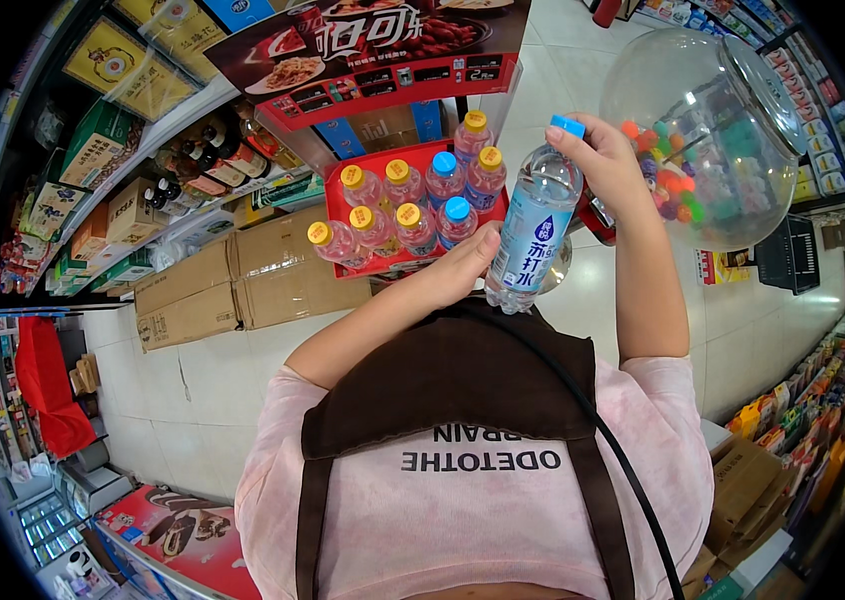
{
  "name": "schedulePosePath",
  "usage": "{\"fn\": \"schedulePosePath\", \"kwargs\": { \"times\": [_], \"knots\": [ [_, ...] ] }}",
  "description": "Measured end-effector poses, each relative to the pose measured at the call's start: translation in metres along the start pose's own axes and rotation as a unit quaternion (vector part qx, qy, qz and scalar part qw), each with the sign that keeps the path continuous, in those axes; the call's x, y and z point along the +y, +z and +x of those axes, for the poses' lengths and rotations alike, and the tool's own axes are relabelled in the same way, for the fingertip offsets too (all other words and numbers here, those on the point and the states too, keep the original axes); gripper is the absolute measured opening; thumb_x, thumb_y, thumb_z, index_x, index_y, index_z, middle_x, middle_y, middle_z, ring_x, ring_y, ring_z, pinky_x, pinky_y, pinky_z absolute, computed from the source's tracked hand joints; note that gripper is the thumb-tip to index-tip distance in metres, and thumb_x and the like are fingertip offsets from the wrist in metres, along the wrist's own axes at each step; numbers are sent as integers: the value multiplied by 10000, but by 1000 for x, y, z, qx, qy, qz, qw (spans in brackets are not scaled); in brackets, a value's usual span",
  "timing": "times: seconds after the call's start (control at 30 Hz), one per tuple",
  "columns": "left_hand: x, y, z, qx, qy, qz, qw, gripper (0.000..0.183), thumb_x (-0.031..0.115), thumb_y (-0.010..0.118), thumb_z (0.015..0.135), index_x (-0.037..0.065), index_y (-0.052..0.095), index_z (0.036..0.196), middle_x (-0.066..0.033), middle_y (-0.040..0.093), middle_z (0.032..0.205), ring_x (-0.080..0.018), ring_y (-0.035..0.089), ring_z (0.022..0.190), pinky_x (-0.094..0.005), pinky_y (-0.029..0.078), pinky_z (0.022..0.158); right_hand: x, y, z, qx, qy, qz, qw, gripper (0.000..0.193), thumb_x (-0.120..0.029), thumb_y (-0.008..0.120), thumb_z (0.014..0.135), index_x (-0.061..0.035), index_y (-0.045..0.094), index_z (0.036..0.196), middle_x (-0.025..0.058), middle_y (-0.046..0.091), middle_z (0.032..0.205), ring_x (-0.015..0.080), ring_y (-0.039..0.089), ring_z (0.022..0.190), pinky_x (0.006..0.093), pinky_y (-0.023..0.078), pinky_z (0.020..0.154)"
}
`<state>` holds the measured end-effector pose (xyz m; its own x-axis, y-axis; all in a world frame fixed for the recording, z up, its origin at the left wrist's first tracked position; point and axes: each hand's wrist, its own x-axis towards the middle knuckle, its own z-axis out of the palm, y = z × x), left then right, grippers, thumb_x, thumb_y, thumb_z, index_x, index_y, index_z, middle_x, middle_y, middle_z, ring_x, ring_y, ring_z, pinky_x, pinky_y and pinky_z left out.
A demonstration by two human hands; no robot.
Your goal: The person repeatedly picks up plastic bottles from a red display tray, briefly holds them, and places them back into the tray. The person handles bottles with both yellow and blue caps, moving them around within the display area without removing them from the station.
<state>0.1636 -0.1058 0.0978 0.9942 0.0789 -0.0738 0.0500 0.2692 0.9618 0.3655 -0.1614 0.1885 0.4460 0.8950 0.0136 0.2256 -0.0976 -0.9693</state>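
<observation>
A clear plastic water bottle [533,225] with a blue cap and a blue-and-white label is held tilted in front of my chest, its cap end up and to the right. My right hand [598,155] grips it near the neck, thumb beside the cap. My left hand [465,268] holds the lower side, its fingers partly hidden behind the bottle. Just beyond stands a red display rack [343,192] with several upright bottles on it. Some have yellow caps, such as the yellow-capped bottle [403,185], and others have blue caps, such as the blue-capped bottle [458,222].
A large clear globe [743,200] of colourful balls stands to the right, near a black basket [789,255]. Cardboard boxes [253,270] lie on the floor at left, below shelves with dark bottles [233,155]. A red sign [373,60] tops the rack. A black cable [583,395] crosses my apron.
</observation>
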Motion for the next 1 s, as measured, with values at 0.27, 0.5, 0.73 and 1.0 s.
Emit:
{"fn": "schedulePosePath", "kwargs": {
  "times": [0.27,0.5,0.73,1.0],
  "knots": [
    [0,6,2,42,17,-13,999,771,635,166,885,-5,361,1269,-98,462,1176,-157,452,1059,-297,386,884,-1,0,-5,4,-5,4,1000,344,-323,664,790,2,606,885,5,577,729,69,512,677,224,410,605],
    [3,7,1,94,-25,-51,994,781,618,161,893,-10,270,1345,-156,301,1354,-250,265,1285,-367,219,1055,-4,1,-23,-92,-49,-104,989,246,-172,691,772,-15,565,913,-21,539,780,45,491,697,208,407,612],
    [-6,-1,0,141,27,59,988,789,595,164,905,-27,153,1391,-196,182,1440,-278,138,1353,-353,125,1091,12,8,-29,-104,-138,-209,963,283,-148,708,750,-1,560,941,29,564,841,103,519,750,241,431,682],
    [-11,-5,0,123,-2,45,991,792,627,172,885,61,43,1423,-187,85,1462,-325,102,1356,-415,116,1099,43,15,-19,-87,-143,-237,957,300,-144,701,735,-6,565,965,99,582,941,220,557,868,305,438,770]
  ]
}}
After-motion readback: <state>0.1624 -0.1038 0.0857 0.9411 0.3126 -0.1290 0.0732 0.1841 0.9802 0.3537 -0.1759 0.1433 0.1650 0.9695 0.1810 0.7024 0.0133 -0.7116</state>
